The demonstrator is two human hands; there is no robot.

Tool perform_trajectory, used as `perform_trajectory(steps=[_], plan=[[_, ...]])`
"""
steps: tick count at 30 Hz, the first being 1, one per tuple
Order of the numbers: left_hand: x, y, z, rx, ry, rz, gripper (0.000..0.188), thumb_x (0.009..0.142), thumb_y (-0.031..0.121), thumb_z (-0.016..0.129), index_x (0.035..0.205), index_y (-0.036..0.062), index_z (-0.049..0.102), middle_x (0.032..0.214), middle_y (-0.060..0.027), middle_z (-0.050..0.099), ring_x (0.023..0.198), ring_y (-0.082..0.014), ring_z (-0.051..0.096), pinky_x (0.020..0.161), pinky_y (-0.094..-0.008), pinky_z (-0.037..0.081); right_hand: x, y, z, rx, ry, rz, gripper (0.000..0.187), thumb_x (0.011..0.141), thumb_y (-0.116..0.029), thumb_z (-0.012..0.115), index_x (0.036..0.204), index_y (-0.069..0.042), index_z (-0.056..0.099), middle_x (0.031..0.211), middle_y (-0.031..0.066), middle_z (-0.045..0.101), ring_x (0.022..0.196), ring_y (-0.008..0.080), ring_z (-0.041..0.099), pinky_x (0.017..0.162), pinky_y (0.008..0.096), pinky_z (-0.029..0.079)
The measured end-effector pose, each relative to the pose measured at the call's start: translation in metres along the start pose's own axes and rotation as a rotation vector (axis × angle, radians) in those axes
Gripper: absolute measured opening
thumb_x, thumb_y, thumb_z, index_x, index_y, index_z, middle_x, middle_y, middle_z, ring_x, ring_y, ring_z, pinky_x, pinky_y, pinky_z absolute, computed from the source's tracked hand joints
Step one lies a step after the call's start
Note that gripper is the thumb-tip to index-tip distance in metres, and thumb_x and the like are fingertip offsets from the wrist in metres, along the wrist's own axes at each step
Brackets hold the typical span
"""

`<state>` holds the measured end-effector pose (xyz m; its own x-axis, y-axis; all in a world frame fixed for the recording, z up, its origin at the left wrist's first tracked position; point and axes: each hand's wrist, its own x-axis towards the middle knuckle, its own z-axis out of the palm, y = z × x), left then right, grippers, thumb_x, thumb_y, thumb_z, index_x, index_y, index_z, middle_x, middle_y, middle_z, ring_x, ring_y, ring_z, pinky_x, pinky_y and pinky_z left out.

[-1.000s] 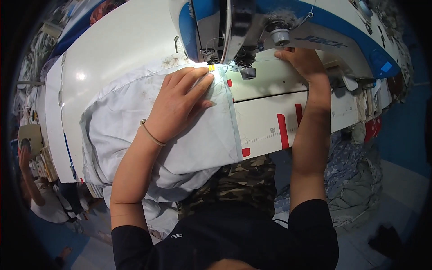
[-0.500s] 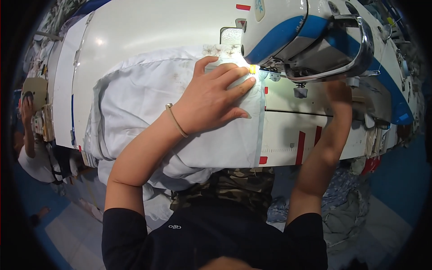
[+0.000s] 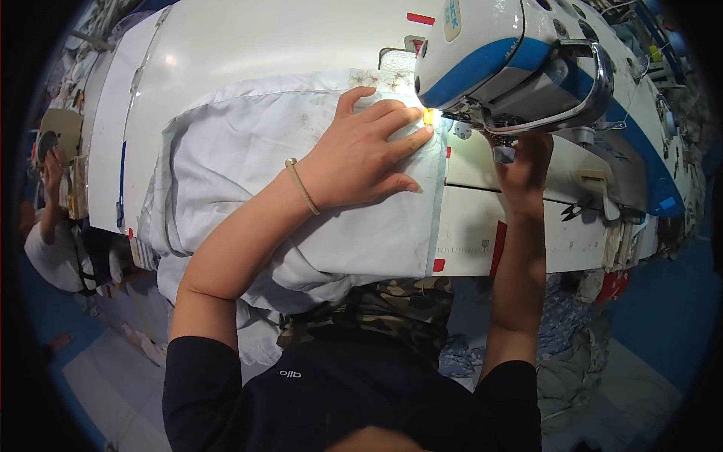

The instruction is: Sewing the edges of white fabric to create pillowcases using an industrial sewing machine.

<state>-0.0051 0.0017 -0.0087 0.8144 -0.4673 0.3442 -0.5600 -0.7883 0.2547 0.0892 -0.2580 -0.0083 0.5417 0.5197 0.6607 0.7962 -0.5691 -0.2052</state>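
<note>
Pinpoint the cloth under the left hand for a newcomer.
Find the sewing machine; the left hand lies by its left end. The cloth spreads beneath that hand. Unlike the patterned fabric heaped lower right, it is mostly plain white, with a pale bluish strip along its right edge.

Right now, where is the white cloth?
In the head view, the white cloth lies mostly left of centre on the sewing table, under the left hand, its upper right corner near the sewing machine.
</note>
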Motion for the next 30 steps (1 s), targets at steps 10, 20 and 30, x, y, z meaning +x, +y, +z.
perform_trajectory(steps=[10,20,30], plan=[[-0.002,0.002,-0.003,-0.024,-0.032,0.025,0.069,0.081,0.055,0.075,0.137,0.0155,0.063,0.133,-0.0074,0.059,0.129,-0.0227,0.052,0.115,-0.0585,0.023,-0.022,0.023,-0.001,-0.045,-0.236,0.311,0.038,0.079,-0.019,0.086,0.107,-0.003,0.067,0.102,0.0170,0.066,0.089,0.0395,0.061,0.080,0.0456,0.050],[-0.010,-0.009,0.003,-0.067,0.082,0.032,0.058,0.085,0.044,0.077,0.135,0.0156,0.064,0.141,-0.0103,0.056,0.131,-0.0256,0.052,0.115,-0.0580,0.024,-0.029,0.020,-0.006,0.223,0.165,0.409,0.024,0.098,-0.015,0.065,0.114,0.002,0.069,0.112,0.0158,0.071,0.094,0.0243,0.068,0.082,0.0373,0.053],[-0.197,0.030,-0.089,0.233,-0.165,-0.502,0.068,0.097,0.043,0.063,0.153,0.0065,0.047,0.160,-0.0204,0.041,0.147,-0.0408,0.038,0.120,-0.0467,0.033,-0.203,-0.202,-0.029,0.936,0.210,1.062,0.031,0.099,-0.001,0.058,0.129,0.004,0.058,0.118,0.0135,0.063,0.107,0.0237,0.061,0.101,0.0395,0.048]])
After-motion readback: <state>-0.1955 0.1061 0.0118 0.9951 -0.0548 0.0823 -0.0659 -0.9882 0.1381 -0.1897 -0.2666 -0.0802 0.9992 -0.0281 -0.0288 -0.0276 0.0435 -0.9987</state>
